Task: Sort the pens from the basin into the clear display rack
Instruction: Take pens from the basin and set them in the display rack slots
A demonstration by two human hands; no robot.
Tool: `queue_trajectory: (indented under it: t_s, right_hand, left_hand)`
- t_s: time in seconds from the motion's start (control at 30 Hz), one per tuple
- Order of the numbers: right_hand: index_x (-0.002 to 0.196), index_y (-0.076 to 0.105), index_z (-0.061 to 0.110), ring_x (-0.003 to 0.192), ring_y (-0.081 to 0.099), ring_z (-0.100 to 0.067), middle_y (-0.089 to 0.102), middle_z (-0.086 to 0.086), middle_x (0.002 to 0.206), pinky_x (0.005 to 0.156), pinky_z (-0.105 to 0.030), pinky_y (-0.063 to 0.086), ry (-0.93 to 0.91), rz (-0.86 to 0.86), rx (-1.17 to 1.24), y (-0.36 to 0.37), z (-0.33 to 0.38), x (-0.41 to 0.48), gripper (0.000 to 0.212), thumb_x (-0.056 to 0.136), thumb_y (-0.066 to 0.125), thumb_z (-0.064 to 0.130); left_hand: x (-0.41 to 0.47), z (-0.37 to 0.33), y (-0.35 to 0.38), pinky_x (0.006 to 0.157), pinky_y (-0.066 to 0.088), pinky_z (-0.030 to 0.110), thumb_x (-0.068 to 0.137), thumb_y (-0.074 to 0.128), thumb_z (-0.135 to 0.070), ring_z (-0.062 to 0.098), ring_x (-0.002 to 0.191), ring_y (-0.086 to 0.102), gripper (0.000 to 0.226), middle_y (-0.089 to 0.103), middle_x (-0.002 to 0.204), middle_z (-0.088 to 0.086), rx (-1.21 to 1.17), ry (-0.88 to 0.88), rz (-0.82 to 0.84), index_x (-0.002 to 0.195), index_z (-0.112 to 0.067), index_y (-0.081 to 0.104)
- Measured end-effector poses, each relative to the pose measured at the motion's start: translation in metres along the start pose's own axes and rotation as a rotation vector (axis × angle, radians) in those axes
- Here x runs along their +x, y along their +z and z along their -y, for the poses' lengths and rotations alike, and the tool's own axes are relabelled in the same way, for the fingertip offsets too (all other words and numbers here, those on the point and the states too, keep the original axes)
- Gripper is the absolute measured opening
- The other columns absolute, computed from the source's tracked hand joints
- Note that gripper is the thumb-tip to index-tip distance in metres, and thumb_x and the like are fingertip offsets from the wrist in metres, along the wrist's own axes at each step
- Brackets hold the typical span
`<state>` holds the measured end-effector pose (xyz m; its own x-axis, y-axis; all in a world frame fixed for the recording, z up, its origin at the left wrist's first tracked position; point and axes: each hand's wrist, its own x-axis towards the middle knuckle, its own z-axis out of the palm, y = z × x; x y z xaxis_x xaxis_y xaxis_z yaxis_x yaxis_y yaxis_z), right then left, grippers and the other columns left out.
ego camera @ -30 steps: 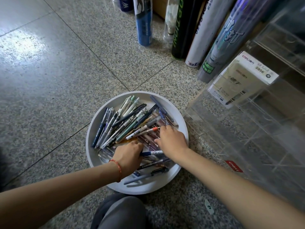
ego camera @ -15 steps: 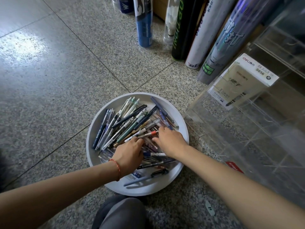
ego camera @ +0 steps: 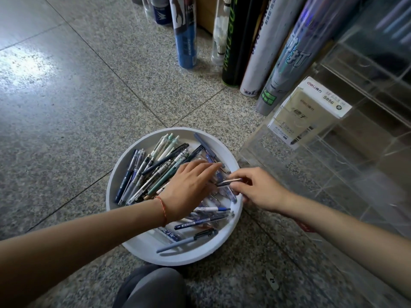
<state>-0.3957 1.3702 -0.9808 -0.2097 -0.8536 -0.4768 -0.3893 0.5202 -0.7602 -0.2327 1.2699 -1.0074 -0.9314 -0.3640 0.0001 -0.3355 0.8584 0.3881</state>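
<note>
One camera on my head, looking forward and steeply down, close over the basin (ego camera: 138, 152) on the floor (ego camera: 66, 107), my forearms entering from below

Soft daylight, wide-angle view

A white glare patch shines on the speckled grey stone floor (ego camera: 24, 65) at upper left; straight lines bow near the frame edges, and the clear acrylic rack (ego camera: 333, 165) blurs at right.

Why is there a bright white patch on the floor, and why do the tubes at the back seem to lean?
Head view: the patch is light glaring off the polished stone floor; the wide-angle lens makes the tubes splay outward; the right hand is slightly motion-blurred; the clear display rack looks hazy with reflections.
</note>
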Motion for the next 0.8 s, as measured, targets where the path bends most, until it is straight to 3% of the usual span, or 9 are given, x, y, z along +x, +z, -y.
queue_trajectory:
  t_s: [0.1,0.23,0.3,0.47,0.5,0.63,0.73,0.8]
  right_hand:
    - [0.091,0.064,0.017,0.045,0.052,0.001,0.057,-0.003,0.069,0.048,-0.013,0.043,-0.024,-0.059,0.180,-0.016,0.009,-0.020,0.019,0.088,0.058,-0.001]
    - [0.094,0.060,0.016,0.054,0.056,-0.002,0.057,-0.002,0.073,0.054,-0.014,0.048,-0.078,-0.135,0.353,-0.034,0.024,-0.047,0.030,0.084,0.056,-0.012]
    - [0.095,0.058,0.016,0.058,0.058,-0.002,0.058,-0.002,0.075,0.057,-0.015,0.051,-0.107,-0.170,0.444,-0.046,0.032,-0.060,0.034,0.082,0.055,-0.016]
    - [0.100,0.063,0.018,0.073,0.063,-0.003,0.069,-0.001,0.086,0.067,-0.017,0.053,-0.214,-0.328,0.454,-0.085,0.056,-0.108,0.014,0.088,0.057,0.012]
    - [0.101,0.063,0.017,0.078,0.066,-0.005,0.071,-0.004,0.089,0.069,-0.017,0.053,-0.261,-0.375,0.457,-0.098,0.062,-0.120,0.016,0.086,0.057,0.018]
    - [0.102,0.060,0.014,0.082,0.069,-0.012,0.073,-0.004,0.088,0.073,-0.020,0.055,-0.462,-0.621,0.408,-0.169,0.081,-0.181,0.023,0.081,0.058,0.023]
    - [0.101,0.058,0.020,0.076,0.070,-0.014,0.073,-0.005,0.083,0.072,-0.026,0.057,-0.614,-0.868,0.237,-0.225,0.093,-0.242,0.016,0.085,0.058,0.017]
    - [0.100,0.056,0.021,0.076,0.070,-0.017,0.073,-0.002,0.083,0.074,-0.033,0.057,-0.703,-1.125,0.121,-0.256,0.094,-0.287,0.016,0.086,0.057,0.015]
  left_hand:
    - [0.012,-0.018,-0.008,0.073,0.048,0.032,0.091,0.044,-0.027,0.023,0.086,0.064,0.031,0.070,0.093,0.005,-0.114,0.040,0.034,0.109,-0.012,0.063]
    - [0.021,-0.045,-0.028,0.063,0.048,0.022,0.087,0.060,-0.011,0.006,0.062,0.060,0.008,0.066,0.069,-0.003,-0.631,-0.227,0.066,0.091,-0.010,0.067]
    - [0.024,-0.060,-0.044,0.062,0.052,0.024,0.085,0.062,-0.008,0.009,0.059,0.064,0.008,0.067,0.065,-0.003,-0.804,-0.265,0.057,0.080,-0.014,0.065]
    - [0.046,-0.109,-0.081,0.060,0.052,0.023,0.080,0.065,-0.008,0.010,0.062,0.064,0.008,0.069,0.066,0.002,-1.029,-0.203,0.062,0.075,-0.014,0.064]
    - [0.056,-0.123,-0.090,0.058,0.051,0.020,0.077,0.067,-0.012,0.009,0.061,0.064,0.003,0.069,0.066,0.003,-1.071,-0.171,0.059,0.075,-0.013,0.065]
    - [0.112,-0.199,-0.138,0.053,0.051,0.016,0.072,0.075,-0.024,0.012,0.057,0.067,0.019,0.071,0.068,0.006,-1.150,0.044,-0.021,0.077,-0.007,0.067]
    - [0.151,-0.264,-0.172,0.060,0.051,0.014,0.077,0.066,-0.045,0.005,0.063,0.067,0.027,0.072,0.075,-0.003,-0.919,0.408,-0.116,0.083,-0.019,0.068]
    - [0.168,-0.302,-0.183,0.063,0.045,0.009,0.082,0.053,-0.043,-0.001,0.070,0.062,0.021,0.070,0.082,-0.006,-0.748,0.584,-0.214,0.088,-0.029,0.068]
